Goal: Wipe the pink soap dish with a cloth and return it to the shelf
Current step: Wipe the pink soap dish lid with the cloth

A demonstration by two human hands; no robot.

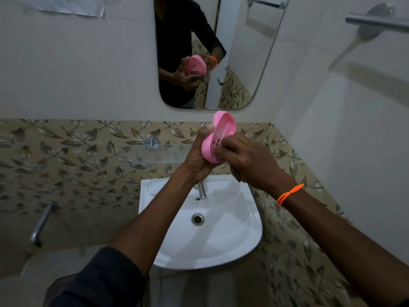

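The pink soap dish is oval with drain slots and stands almost on end above the basin. My left hand grips its lower left edge from behind. My right hand, with an orange bead bracelet on the wrist, presses into the dish's lower inside; its fingers are closed on a cloth that is almost wholly hidden, with only a pale scrap showing at the fingertips. The glass shelf is fixed to the leaf-patterned tiles just left of my hands and carries nothing.
A white wash basin with a chrome tap lies under my hands. A mirror above reflects the dish and hands. A towel bar is upper right, a metal tap on the left wall.
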